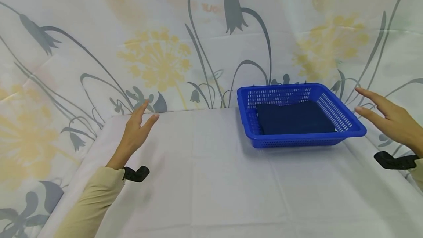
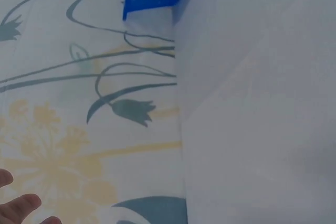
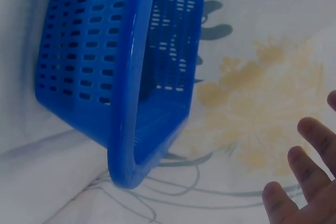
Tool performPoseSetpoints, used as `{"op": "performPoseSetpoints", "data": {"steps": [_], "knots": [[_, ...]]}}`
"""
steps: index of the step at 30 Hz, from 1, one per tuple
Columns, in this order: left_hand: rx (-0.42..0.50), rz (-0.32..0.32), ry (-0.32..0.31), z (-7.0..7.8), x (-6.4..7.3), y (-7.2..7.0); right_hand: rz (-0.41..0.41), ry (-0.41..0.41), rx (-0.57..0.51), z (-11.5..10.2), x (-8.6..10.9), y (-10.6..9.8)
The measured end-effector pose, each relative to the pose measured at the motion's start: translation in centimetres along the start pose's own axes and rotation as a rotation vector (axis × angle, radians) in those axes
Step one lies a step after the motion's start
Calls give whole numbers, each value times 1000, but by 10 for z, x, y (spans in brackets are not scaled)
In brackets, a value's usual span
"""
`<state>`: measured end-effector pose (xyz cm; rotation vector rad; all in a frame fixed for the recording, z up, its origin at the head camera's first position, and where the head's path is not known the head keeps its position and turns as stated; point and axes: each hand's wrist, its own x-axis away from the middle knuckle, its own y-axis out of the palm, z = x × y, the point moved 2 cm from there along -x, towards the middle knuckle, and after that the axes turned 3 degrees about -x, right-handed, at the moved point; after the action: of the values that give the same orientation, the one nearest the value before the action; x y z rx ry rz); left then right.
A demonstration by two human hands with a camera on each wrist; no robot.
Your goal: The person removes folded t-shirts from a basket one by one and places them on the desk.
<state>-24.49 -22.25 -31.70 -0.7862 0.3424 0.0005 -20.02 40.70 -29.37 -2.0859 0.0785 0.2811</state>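
A blue plastic basket (image 1: 304, 136) with slotted walls stands at the back right of the white-covered table. Inside it lies a dark navy folded cloth (image 1: 294, 117). My right hand (image 1: 391, 118) hovers just right of the basket, fingers extended and apart from the rim. In the right wrist view, several spread fingertips (image 3: 310, 171) show beside the basket (image 3: 126, 103) without touching it. Over the left part of the table, my left hand (image 1: 135, 129) is raised with straight fingers and holds nothing. Only some of its fingertips (image 2: 23, 205) enter the left wrist view's corner.
A white cloth covers the table (image 1: 211, 179), with faint fold creases. Behind and at both sides hangs a white curtain (image 1: 211, 47) with grey and yellow flower prints, meeting the table's back edge. Each wrist wears a black strap mount (image 1: 136, 174).
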Motion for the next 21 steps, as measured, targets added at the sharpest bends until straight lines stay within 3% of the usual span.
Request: {"op": "performPoseSetpoints", "data": {"steps": [5,14,21], "knots": [[137,39,-8,11,-3,5,9,-16,-78,-8,-3,-1],[337,75,-94,29,-9,11,-16,-18,-213,-13,-8,-4],[526,99,-102,44,-17,22,-8,-64,-306,-14,-14,-2]]}}
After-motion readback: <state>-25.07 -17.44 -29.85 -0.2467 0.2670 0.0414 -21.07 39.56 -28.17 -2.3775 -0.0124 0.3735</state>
